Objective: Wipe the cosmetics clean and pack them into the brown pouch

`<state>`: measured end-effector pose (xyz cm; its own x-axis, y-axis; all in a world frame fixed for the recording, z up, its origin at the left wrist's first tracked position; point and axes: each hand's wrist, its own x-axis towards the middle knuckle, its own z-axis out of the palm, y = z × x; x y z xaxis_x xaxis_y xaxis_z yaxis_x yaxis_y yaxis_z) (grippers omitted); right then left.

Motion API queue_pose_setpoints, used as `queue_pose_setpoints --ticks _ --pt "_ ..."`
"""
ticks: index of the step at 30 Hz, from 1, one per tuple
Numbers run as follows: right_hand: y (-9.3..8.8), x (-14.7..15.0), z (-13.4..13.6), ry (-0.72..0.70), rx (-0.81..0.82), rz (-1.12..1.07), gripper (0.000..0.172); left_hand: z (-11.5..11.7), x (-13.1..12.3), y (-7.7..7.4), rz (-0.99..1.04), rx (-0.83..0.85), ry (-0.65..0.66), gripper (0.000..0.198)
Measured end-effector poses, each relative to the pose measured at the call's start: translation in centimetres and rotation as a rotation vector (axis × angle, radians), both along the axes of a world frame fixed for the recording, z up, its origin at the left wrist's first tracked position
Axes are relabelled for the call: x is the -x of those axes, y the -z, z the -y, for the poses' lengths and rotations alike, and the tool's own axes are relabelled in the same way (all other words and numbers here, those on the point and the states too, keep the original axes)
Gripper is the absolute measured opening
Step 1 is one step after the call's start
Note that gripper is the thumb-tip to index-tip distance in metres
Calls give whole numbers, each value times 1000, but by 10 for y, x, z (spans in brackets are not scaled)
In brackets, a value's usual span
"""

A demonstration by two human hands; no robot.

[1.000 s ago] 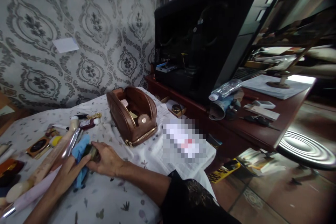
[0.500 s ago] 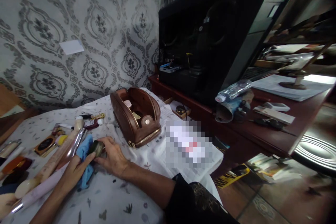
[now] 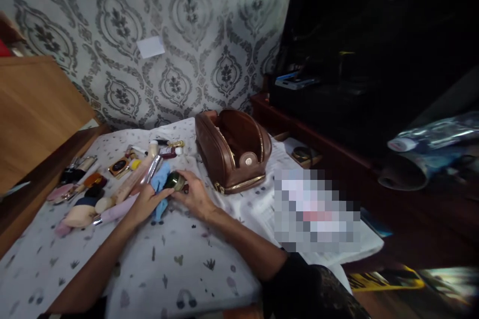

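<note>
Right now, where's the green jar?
Head view, left of centre: the green jar is between the left hand and right hand, against the blue cloth, left of the brown bag.

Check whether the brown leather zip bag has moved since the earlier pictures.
No. Against the white rectangular paper on the grey patterned wall, the brown leather bag keeps its place, below and rightward; the camera view shifted.

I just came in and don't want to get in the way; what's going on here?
A person is handling a dark green jar with both hands. The right hand grips one side of it, and the left hand has a blue cloth at the other. An open brown bag stands just beyond the right hand, and tubes and bottles lie to the left on a patterned sheet.
</note>
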<state>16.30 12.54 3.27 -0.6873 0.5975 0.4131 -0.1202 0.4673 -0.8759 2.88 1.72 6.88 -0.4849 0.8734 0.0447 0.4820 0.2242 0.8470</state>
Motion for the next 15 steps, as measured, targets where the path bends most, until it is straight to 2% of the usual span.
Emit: queue_pose_setpoints --ticks 7,15 --pt "-4 -6 2 104 -39 46 48 2 -9 0 6 25 56 37" --pt "-7 -7 4 105 -29 86 42 3 -14 3 -99 19 80 41"
